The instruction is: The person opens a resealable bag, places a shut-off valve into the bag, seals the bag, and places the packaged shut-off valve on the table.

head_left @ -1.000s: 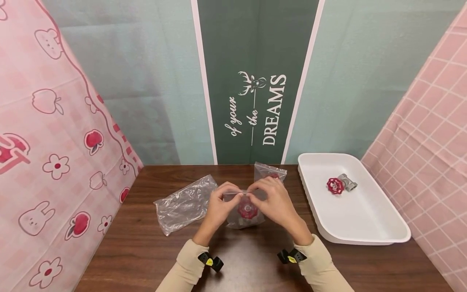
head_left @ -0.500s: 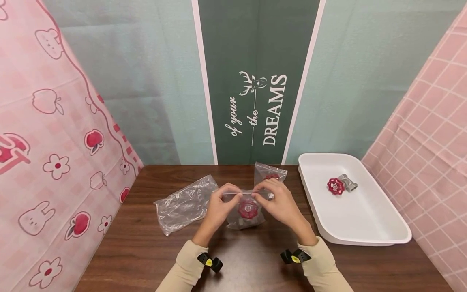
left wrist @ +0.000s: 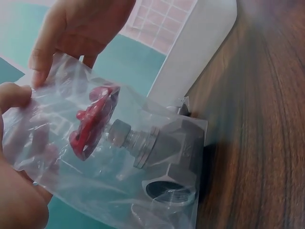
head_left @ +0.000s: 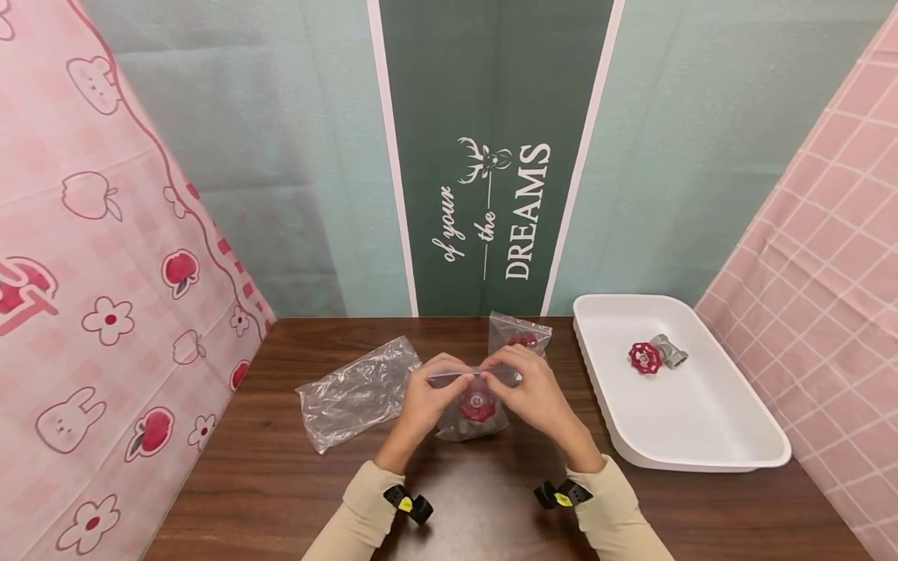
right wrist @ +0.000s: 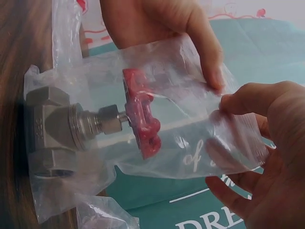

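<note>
Near the middle of the table stands a clear zip bag (head_left: 452,425) with a gate valve (right wrist: 57,129) inside. The valve has a metal body and a red handwheel (left wrist: 95,121). My left hand (head_left: 429,397) pinches the bag's top edge between thumb and fingers. Close beside it, my right hand (head_left: 526,386) pinches the same edge, the thumbs almost meeting. In the left wrist view the valve's body sits low in the bag, down at the wooden table (left wrist: 252,143).
A second zip bag (head_left: 501,327) holding a red-wheeled valve stands behind my right hand. An empty plastic bag (head_left: 358,393) lies flat at the left. On the right, a white tray (head_left: 687,421) holds an unbagged valve (head_left: 645,358). Cloth hangings enclose the table.
The bag's top edge has tipped and flattened slightly between my hands. My left hand has shifted a little to the right; the valve and bag stay in place.
</note>
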`<state>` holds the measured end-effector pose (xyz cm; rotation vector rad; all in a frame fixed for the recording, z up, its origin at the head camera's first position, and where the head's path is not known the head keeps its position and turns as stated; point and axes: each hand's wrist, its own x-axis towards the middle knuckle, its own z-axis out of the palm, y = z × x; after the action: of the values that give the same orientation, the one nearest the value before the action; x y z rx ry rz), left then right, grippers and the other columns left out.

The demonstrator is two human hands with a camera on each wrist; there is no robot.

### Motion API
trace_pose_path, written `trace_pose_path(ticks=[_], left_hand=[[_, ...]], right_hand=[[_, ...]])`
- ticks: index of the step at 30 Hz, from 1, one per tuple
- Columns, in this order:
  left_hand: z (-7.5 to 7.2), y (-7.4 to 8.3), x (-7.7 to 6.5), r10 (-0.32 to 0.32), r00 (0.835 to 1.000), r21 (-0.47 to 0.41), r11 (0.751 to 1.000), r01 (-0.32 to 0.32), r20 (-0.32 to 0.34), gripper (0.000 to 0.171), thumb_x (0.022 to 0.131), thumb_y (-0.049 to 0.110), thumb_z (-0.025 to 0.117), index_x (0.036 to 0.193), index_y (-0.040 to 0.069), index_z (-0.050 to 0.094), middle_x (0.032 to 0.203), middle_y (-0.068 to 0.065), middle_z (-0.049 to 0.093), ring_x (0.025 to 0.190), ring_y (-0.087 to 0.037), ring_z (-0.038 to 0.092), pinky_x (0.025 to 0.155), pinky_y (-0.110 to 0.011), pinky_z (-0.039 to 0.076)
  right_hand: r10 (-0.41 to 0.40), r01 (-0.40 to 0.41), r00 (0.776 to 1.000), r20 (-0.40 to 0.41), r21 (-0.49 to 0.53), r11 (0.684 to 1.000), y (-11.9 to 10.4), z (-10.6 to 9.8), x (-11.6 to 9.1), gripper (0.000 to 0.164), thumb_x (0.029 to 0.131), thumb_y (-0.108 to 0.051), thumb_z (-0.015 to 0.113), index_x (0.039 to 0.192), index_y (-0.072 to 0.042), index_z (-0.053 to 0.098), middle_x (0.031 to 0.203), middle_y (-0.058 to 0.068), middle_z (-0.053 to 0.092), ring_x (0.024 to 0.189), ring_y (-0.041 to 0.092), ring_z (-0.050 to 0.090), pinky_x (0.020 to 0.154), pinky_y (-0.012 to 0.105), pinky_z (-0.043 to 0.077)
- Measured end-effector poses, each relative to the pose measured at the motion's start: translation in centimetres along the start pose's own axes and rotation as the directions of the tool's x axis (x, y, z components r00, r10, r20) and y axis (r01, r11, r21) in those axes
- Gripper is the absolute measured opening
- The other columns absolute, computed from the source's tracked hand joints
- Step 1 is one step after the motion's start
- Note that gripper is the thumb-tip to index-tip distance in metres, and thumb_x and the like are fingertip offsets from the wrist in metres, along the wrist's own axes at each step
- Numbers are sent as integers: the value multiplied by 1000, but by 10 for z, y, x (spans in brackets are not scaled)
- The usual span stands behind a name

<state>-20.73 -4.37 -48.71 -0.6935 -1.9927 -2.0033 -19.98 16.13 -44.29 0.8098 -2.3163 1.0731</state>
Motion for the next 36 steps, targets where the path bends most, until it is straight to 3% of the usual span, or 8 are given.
trace_pose_path(ticks=[6,14,22,29,36], left_hand=[[3,0,-1,50,999,-15,999,-50,-18,7,94,-1,78,100,-3,80,96,-22,73,93,-6,70,84,-22,59],[4,1,-2,65,998,27,998,-64,-28,6,93,0,80,99,-1,80,95,-20,74,93,-6,69,83,-26,60],[3,2,-1,75,997,12,997,-75,-29,5,91,0,81,96,0,80,94,-20,74,93,-6,69,84,-21,58],[-2,2,-2,41,999,-26,999,-42,-20,4,93,1,79,97,0,80,95,-17,74,94,-8,70,85,-22,58],[-5,5,-3,-19,1000,-24,1000,19,-9,4,94,6,80,97,3,81,96,-14,74,96,-11,68,85,-23,57]], right_hand=[[13,-13,1000,-16,-3,1000,-3,4,-2,16,87,-2,83,94,-16,77,88,-7,73,90,15,68,81,37,56],[23,-24,999,-35,-33,999,-4,6,-5,18,87,-3,83,93,-18,77,88,-9,73,87,18,69,81,38,57],[60,-60,998,-8,69,996,-8,4,-5,13,91,-3,82,94,-15,79,89,-5,75,79,11,66,68,32,55],[92,-98,994,51,127,987,-4,1,-6,9,94,-10,82,102,-15,79,95,-4,77,84,7,65,72,36,58],[223,-248,965,135,203,947,5,-9,-10,9,97,-14,80,105,-16,78,98,1,77,81,7,61,69,27,54]])
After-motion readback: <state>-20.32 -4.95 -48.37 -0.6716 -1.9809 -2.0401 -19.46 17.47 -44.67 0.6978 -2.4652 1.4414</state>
